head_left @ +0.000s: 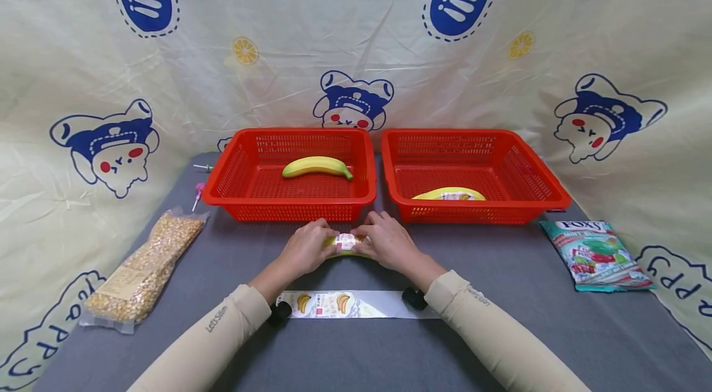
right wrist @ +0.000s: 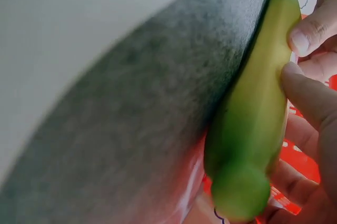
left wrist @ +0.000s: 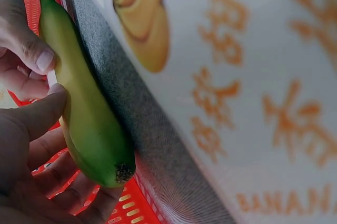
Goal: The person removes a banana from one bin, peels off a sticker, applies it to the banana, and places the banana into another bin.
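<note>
A yellow banana with green ends [left wrist: 87, 97] is held between my two hands over the grey table, in front of the baskets. My left hand [head_left: 307, 248] grips its left end, thumb on the near side and fingers behind. At the other end, my right hand [head_left: 389, 243] holds it the same way. A printed label [head_left: 345, 241] lies across the middle of the banana, between the thumbs. Nearer to me, a white strip of banana labels [head_left: 361, 304] lies flat below both wrists.
Behind the hands stand two red baskets: the left basket [head_left: 295, 201] contains a banana [head_left: 316, 166], the right basket [head_left: 473, 203] a labelled banana [head_left: 425, 195]. A bag of corn kernels [head_left: 147, 265] lies left, with a pink lollipop [head_left: 199, 190] beyond. A candy bag [head_left: 597, 256] lies right.
</note>
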### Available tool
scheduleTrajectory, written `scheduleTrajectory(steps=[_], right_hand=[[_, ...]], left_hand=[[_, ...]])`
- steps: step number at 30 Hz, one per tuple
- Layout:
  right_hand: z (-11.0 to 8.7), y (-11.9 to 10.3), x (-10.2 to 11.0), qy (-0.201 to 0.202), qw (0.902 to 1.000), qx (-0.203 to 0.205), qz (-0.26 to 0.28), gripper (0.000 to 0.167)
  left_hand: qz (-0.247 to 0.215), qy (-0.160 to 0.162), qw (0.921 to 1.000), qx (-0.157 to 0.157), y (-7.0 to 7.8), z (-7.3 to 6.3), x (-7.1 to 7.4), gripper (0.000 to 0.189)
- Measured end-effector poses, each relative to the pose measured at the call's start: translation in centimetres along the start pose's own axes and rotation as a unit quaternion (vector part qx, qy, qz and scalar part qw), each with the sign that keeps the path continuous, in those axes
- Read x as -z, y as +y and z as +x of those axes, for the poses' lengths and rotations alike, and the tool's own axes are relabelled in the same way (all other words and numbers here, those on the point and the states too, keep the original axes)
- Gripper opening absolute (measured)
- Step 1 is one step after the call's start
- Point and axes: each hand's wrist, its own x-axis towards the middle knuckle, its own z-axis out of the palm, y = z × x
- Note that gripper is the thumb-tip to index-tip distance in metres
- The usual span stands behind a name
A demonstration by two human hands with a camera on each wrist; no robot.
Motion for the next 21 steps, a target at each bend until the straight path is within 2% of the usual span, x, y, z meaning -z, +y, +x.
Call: scheduleTrajectory(steps=[6,10,17,21], right_hand=[[-0.8,0.8,0.3,-0.023,0.9991,-0.035,-0.008,0.04],[-1.0,0.8,0.5,-0.029,0.9986,-0.041,-0.015,0.041],[-0.1,-0.2,0.3,-0.007,0.9999,-0.008,-0.001,0.046],[0.4,-0.7,0.0,-0.01,0.9998,0.009,-0.011,0.043]], left_hand=[[-0.001,-0.004,1.0,0.002,0.1,0.0,0.0,0.031],[-0.003,-0.004,1.0,0.002,0.1,0.1,0.0,0.032],[0.004,0.0,1.0,-0.006,-0.1,0.1,-0.1,0.031],[-0.001,-0.007,1.0,-0.002,-0.2,0.1,0.0,0.032]])
